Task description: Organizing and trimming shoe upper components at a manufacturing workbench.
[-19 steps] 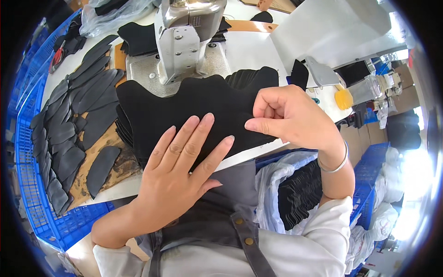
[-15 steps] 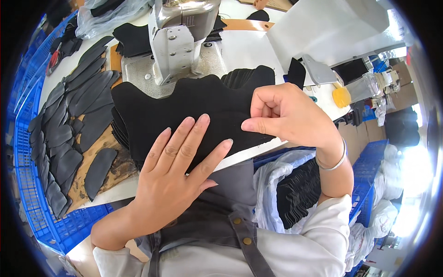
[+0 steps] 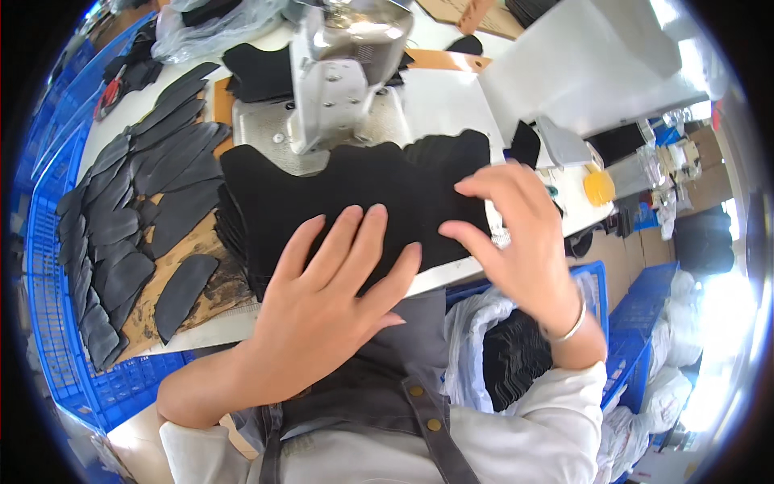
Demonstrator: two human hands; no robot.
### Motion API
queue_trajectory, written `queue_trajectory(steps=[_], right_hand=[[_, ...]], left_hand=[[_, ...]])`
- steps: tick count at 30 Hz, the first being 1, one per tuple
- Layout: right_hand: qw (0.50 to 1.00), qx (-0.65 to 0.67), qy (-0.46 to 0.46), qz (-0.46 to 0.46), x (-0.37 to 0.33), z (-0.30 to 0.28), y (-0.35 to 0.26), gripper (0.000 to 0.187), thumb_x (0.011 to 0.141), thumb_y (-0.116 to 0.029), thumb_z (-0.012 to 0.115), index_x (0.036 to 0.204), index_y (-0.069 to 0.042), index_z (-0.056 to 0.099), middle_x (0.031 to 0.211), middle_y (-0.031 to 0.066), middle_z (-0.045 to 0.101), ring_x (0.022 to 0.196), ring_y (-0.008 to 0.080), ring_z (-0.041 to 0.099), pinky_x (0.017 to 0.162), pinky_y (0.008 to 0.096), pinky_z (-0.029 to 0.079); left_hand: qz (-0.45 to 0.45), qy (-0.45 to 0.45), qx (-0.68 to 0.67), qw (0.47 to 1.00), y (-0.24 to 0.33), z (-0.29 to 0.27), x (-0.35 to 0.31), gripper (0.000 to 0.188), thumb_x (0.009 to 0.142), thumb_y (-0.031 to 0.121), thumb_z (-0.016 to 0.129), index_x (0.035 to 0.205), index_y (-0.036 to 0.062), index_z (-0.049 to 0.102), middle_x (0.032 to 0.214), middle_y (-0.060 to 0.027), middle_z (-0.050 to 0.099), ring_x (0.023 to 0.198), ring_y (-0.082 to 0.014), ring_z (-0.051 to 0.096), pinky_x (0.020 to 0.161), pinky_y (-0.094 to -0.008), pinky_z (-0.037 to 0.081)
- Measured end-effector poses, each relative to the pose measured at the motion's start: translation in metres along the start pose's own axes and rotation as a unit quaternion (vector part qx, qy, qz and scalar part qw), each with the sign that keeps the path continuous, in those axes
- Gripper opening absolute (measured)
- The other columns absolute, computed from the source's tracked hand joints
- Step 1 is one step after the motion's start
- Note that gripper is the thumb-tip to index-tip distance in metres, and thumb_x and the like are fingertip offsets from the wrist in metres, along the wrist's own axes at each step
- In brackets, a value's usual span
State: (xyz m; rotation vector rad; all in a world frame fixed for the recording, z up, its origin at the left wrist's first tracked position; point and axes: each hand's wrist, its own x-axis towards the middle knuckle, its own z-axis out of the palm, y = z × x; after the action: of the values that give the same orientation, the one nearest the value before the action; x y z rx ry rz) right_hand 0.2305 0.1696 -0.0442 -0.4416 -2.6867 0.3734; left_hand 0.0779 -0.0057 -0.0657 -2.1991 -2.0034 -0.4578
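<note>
A stack of black cut fabric pieces with a scalloped far edge point(image 3: 355, 181) lies on the white table, in front of a metal sewing-type machine point(image 3: 343, 89). My left hand point(image 3: 330, 282) rests flat on the top piece, fingers spread. Just over the right end of the stack is my right hand point(image 3: 516, 234), its thumb and fingers apart with nothing between them. Whether its fingertips touch the fabric I cannot tell. More layers of the stack show at its left side, under the top piece.
Many dark curved pieces point(image 3: 181, 161) cover the table's left, beside a blue crate point(image 3: 56, 323). Red-handled scissors point(image 3: 107, 98) lie behind them. At my right, a lined blue bin holds stacked black pieces point(image 3: 516, 355). A yellow round item point(image 3: 598, 188) stands on the right.
My right hand has opened from a pinch near the stack's right end. The view has shifted slightly, so the table and machine appear farther right. The left hand stays flat on the fabric.
</note>
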Motion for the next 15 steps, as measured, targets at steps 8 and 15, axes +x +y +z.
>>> queue_trajectory(steps=[8, 15], right_hand=[[0.941, -0.233, -0.018, -0.243, -0.007, -0.002, -0.016, 0.035, 0.077, -0.012, 0.064, 0.106, 0.007, 0.060, 0.111, 0.0195, 0.062, 0.099, 0.0298, 0.064, 0.079, 0.0333, 0.055], [0.929, -0.214, 0.071, -0.294, 0.005, -0.014, -0.048, 0.032, 0.085, -0.008, 0.058, 0.115, 0.004, 0.060, 0.107, 0.0167, 0.067, 0.107, 0.0328, 0.062, 0.094, 0.0398, 0.046]], left_hand=[[-0.005, 0.062, -0.044, 0.997, -0.011, -0.002, 0.009, 0.071, 0.071, 0.044, 0.069, 0.117, -0.0075, 0.054, 0.118, -0.0169, 0.050, 0.104, -0.0315, 0.051, 0.090, -0.0407, 0.041], [-0.015, 0.155, 0.214, 0.964, -0.019, -0.049, -0.022, 0.040, 0.074, 0.009, 0.053, 0.111, -0.0030, 0.063, 0.116, -0.0160, 0.063, 0.108, -0.0280, 0.061, 0.094, -0.0376, 0.046]])
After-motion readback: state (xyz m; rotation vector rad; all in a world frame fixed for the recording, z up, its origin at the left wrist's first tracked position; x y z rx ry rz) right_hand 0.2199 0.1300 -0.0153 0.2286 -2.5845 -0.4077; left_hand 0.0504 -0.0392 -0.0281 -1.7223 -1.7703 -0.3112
